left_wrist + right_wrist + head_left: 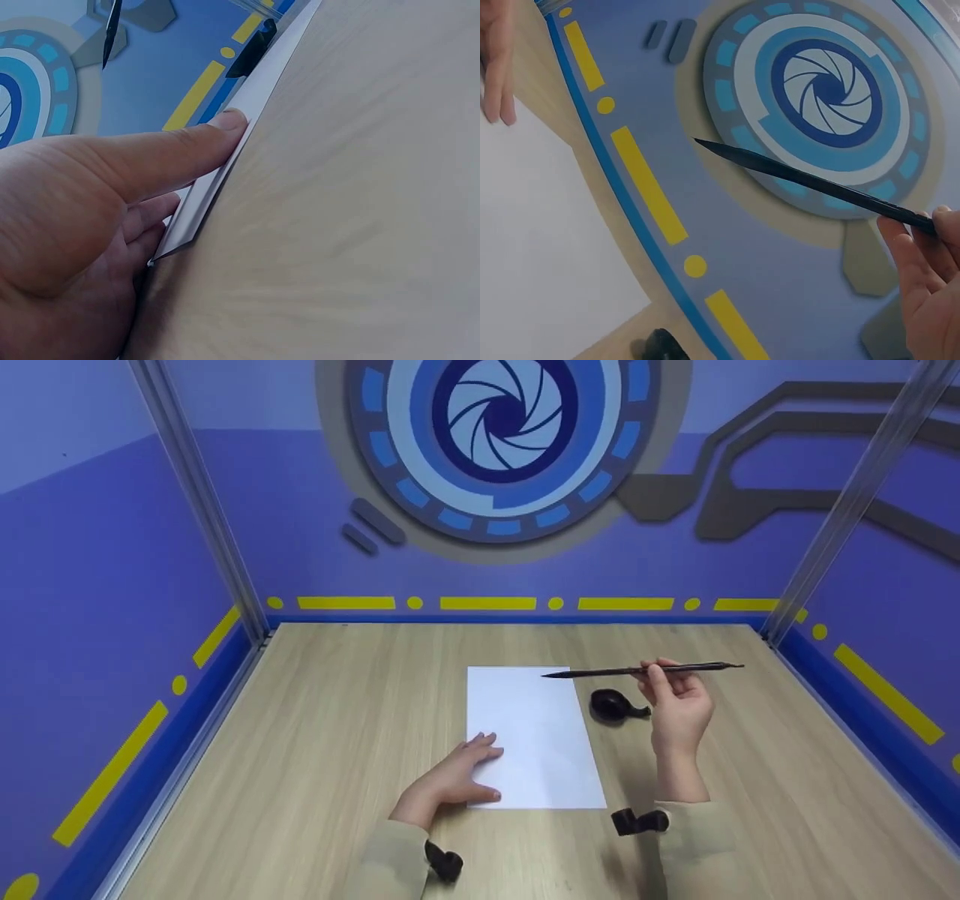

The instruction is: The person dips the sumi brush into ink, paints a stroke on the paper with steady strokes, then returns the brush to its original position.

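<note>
My right hand point(682, 712) pinches a slim black writing brush point(611, 671) between thumb and fingers, raised over the table. The brush lies nearly level, its dark pointed tip point(712, 147) aimed left, above the far right corner of a white paper sheet point(536, 720). On the sheet's near left part rests my left hand point(461, 774), fingers spread and thumb near the bottom edge. In the left wrist view the thumb point(217, 131) presses on the paper, whose edge stands slightly off the wood. A rounded black object with a short stem point(611, 706) sits right of the sheet, near my right hand.
A pale wooden table point(337, 712) bears everything. Blue-purple panels with yellow dashes point(487, 603) enclose its back and sides, with metal posts point(214, 517) at the back corners. Black wrist mounts point(444, 861) stick out by both sleeves.
</note>
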Motion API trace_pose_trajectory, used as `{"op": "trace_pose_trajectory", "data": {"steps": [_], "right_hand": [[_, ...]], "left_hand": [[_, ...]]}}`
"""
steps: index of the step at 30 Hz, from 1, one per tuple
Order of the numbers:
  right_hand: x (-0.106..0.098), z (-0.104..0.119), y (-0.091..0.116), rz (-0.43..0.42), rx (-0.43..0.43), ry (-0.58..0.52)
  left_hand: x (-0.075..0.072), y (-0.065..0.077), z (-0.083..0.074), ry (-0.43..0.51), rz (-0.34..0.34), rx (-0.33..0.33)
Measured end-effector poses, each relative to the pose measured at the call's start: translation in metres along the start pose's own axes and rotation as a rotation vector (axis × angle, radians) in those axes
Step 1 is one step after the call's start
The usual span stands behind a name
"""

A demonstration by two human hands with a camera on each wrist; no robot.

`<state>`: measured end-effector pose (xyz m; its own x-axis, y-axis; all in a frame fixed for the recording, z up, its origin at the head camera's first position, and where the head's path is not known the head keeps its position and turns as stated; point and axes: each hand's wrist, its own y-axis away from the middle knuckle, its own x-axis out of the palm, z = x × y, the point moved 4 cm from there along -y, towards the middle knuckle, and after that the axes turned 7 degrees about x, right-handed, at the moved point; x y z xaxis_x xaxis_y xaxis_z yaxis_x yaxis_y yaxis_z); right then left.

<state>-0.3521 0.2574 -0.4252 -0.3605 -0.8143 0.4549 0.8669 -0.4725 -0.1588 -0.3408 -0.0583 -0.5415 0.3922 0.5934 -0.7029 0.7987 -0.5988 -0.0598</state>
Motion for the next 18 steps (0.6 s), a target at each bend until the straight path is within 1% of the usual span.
{"op": "trace_pose_trajectory", "data": {"steps": [8, 13, 18], "right_hand": [[0.021, -0.028, 0.006, 0.022, 0.056, 0.037], [0.031, -0.044, 0.008, 0.034, 0.088, 0.066], [0.038, -0.06, 0.01, 0.056, 0.113, 0.127]], "left_hand": [[0.0, 0.002, 0.0, 0.008, 0.004, -0.02], [0.0, 0.001, 0.0, -0.009, 0.004, -0.002], [-0.001, 0.001, 0.0, -0.011, 0.001, 0.01]]}}
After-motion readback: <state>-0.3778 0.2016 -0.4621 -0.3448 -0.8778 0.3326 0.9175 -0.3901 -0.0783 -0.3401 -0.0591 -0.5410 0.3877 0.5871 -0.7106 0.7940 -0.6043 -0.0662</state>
